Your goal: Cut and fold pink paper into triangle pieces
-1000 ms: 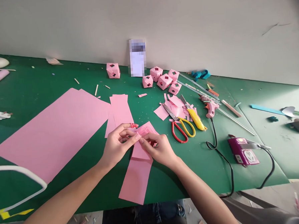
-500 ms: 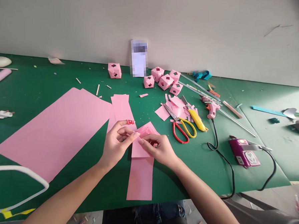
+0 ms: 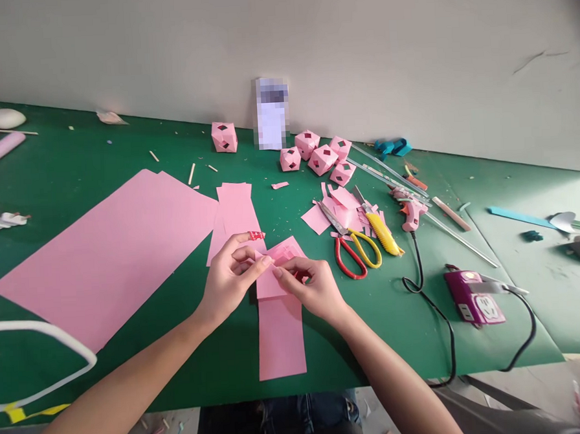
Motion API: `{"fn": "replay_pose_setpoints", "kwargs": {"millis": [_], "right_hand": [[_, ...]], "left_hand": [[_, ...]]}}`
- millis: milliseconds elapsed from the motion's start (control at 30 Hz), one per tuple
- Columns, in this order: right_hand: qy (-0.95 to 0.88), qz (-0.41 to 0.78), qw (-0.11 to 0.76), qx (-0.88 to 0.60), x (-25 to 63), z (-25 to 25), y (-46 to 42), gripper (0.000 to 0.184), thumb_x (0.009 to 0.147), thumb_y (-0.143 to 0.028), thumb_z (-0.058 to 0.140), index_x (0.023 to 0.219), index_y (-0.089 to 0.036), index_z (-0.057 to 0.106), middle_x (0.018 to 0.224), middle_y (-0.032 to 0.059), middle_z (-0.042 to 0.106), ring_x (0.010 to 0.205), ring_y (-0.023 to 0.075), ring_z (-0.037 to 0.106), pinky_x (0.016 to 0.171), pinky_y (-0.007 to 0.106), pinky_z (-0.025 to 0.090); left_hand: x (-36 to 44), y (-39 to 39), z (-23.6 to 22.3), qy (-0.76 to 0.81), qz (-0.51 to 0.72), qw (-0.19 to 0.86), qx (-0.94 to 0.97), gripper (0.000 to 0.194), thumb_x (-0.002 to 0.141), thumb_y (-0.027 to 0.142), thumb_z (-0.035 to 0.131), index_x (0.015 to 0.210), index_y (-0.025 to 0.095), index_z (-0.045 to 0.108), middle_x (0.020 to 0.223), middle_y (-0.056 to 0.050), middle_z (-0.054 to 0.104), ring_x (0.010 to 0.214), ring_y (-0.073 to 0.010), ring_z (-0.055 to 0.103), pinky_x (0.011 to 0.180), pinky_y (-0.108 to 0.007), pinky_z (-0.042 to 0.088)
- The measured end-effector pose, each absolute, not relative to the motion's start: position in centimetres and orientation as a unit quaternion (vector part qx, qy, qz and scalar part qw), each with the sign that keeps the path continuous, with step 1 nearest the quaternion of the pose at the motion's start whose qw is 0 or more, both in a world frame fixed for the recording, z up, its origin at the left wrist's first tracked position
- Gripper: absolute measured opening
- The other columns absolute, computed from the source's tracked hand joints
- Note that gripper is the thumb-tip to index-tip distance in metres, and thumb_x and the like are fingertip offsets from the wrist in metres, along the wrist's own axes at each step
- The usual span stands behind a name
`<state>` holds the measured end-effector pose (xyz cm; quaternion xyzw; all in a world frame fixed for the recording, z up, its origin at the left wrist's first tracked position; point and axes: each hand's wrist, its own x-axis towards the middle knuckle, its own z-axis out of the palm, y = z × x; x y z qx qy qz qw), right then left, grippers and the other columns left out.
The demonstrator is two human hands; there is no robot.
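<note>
- Head view: two bare hands meet over a green table (image 3: 181, 371), at the near middle; the left hand (image 3: 227, 275) comes in from the left, the right hand (image 3: 317, 287) from the right.
- Left hand: its thumb and a finger pinch the far left part of a pink paper piece (image 3: 268, 285); one finger has a red wrap (image 3: 256, 235) on its tip and pokes out past the pinch.
- Right hand: its thumb presses on top of the same piece and its other fingers curl round the far right side; I cannot tell how hard it squeezes.
- Pink paper piece: it sits between the hands, to the right of the left hand and to the left of the right hand; both touch it, so neither is nearer.
- Just on the near side of it, a long pink strip (image 3: 281, 340) points toward the near table edge; its long way runs near to far; I cannot tell if the two are joined.
- Left side: big pink sheets (image 3: 111, 252) lie flat; narrow pink strips (image 3: 236, 210) lie between them and the hands, on the far side of the left hand.
- Right side: scissors (image 3: 350, 246) with red and yellow handles lie near the right hand; a yellow knife (image 3: 383, 231) is just beside them; pink scraps (image 3: 345, 198) lie at their blades; a pink glue gun (image 3: 411, 214) is farther right.
- Far side: six pink paper boxes (image 3: 323, 160) with holes sit near the wall.
</note>
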<state>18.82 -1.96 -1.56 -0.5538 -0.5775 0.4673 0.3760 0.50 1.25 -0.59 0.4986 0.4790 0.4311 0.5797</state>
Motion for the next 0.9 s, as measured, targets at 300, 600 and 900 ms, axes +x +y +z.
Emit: {"fn": "replay_pose_setpoints", "kwargs": {"millis": [300, 600, 900], "right_hand": [[-0.597, 0.436, 0.387, -0.551, 18.76, -1.46, -2.03, 0.036, 0.096, -0.048, 0.066, 0.073, -0.020, 0.068, 0.065, -0.0009, 0.063, 0.057, 0.0119, 0.044, 0.058, 0.029, 0.037], [-0.561, 0.454, 0.411, -0.556, 18.73, -1.26, -1.96, 0.028, 0.093, -0.044, 0.070, 0.083, -0.019, 0.075, 0.072, 0.0018, 0.071, 0.058, 0.0123, 0.049, 0.056, 0.027, 0.038], [-0.551, 0.449, 0.429, -0.558, 18.38, -1.62, -2.03, 0.034, 0.091, -0.051, 0.072, 0.082, -0.019, 0.077, 0.070, 0.0031, 0.072, 0.059, 0.0136, 0.053, 0.055, 0.028, 0.042]], "left_hand": [[0.24, 1.55, -0.69, 0.457, 0.384, 0.614, 0.517, 0.059, 0.083, 0.038, 0.084, 0.133, 0.021, 0.057, 0.085, 0.001, 0.072, 0.084, -0.0170, 0.070, 0.080, -0.028, 0.055], [0.05, 1.76, -0.49, 0.464, 0.421, 0.605, 0.491, 0.057, 0.081, 0.034, 0.086, 0.128, 0.022, 0.057, 0.075, 0.005, 0.065, 0.071, -0.0136, 0.064, 0.071, -0.025, 0.053], [0.09, 1.80, -0.72, 0.462, 0.404, 0.601, 0.512, 0.063, 0.080, 0.038, 0.085, 0.133, 0.022, 0.055, 0.089, -0.002, 0.074, 0.087, -0.0216, 0.073, 0.078, -0.031, 0.058]]}}
